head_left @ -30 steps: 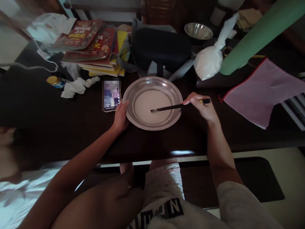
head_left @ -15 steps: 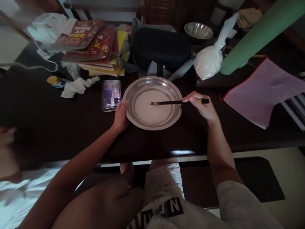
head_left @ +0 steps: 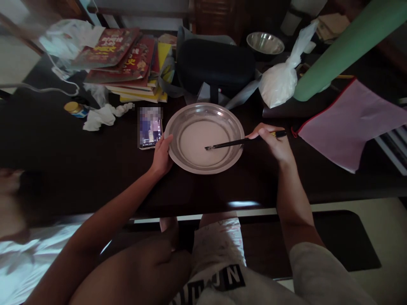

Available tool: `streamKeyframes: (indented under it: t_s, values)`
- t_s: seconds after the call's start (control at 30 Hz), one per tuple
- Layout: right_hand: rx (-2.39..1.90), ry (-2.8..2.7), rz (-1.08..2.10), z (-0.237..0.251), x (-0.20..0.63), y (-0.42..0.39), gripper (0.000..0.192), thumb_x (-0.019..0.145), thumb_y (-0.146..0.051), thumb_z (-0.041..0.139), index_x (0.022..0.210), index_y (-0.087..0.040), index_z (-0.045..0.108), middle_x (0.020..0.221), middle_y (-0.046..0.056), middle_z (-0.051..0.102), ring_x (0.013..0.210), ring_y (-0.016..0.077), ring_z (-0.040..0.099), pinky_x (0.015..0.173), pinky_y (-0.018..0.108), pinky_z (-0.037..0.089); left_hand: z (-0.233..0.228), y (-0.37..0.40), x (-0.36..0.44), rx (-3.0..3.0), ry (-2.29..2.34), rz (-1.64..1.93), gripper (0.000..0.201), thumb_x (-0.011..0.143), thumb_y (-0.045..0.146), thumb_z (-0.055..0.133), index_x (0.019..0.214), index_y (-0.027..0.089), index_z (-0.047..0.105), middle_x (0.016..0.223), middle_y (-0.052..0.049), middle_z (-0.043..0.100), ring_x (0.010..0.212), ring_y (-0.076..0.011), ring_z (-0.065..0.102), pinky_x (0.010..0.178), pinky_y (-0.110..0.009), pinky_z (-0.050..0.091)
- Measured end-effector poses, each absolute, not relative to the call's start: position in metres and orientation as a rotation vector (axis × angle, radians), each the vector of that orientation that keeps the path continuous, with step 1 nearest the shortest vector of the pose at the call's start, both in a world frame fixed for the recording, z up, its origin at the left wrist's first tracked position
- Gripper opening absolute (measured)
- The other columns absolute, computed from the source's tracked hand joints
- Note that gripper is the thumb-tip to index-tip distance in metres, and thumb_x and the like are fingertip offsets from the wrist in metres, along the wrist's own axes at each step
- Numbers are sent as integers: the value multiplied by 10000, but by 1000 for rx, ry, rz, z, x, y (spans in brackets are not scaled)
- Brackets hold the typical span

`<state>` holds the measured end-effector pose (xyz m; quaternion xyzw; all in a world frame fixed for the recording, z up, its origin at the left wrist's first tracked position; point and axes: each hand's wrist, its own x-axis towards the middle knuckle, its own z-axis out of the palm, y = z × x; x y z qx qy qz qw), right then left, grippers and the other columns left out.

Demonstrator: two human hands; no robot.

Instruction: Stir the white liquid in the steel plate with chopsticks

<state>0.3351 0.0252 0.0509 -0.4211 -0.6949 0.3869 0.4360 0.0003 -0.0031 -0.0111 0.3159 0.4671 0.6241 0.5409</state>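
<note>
Head view: at frame centre a steel dish [head_left: 204, 137] of pale liquid sits on the dark table [head_left: 79, 169]. The left hand [head_left: 161, 156] grips its left rim; the right hand [head_left: 274, 143], right of it, pinches black chopsticks [head_left: 237, 142] whose tips reach into the liquid.

The pan [head_left: 235, 127] was silver with pale whitish liquid [head_left: 199, 142]; the chopsticks [head_left: 229, 144] black. The folder [head_left: 346, 123] was pink, edged red; the roll [head_left: 343, 46] green; the books [head_left: 127, 59] red and yellow.
</note>
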Motion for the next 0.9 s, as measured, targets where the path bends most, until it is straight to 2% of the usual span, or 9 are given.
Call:
streamKeyframes:
  t_s: [0.13,0.3,0.47,0.63,0.8,0.9]
  values:
    - [-1014,-1817,1003,50,334,26,259,915,-495,633,904,-308,812,923,13,789,939,197,716,924,388,524,-5,-4,2,767,1113,1500,237,794,402,726,914,206,666,914,-36,730,952,-241,708,745,-306,577]
    - [-1084,-1722,880,50,334,26,287,909,-519,628,830,-313,811,800,3,733,820,181,676,850,379,526,1,-6,3,781,1132,1474,269,763,427,770,865,210,648,891,-48,731,988,-278,713,780,-350,597]
    - [-990,-1808,972,51,330,24,249,914,-503,630,894,-332,809,994,8,797,1027,218,704,986,439,504,-3,-6,2,761,1123,1495,273,803,433,737,952,213,671,936,-40,744,996,-258,717,811,-344,589]
    - [-929,-1667,919,50,332,24,334,948,-516,566,808,-325,802,820,10,785,876,212,717,905,442,540,1,-7,1,792,1149,1473,270,759,444,776,863,216,674,885,-34,752,917,-251,729,759,-331,604]
    - [-962,-1782,995,50,328,24,258,915,-500,630,894,-307,800,935,22,792,982,212,720,958,427,535,6,-7,2,774,1129,1469,263,747,421,768,868,215,658,897,-46,746,995,-278,721,786,-348,607]
    - [-1022,-1653,939,52,328,23,297,919,-521,612,862,-286,786,846,13,776,875,202,733,886,403,557,6,-7,3,780,1122,1474,282,739,432,761,881,215,651,895,-49,744,1043,-288,711,822,-364,602]
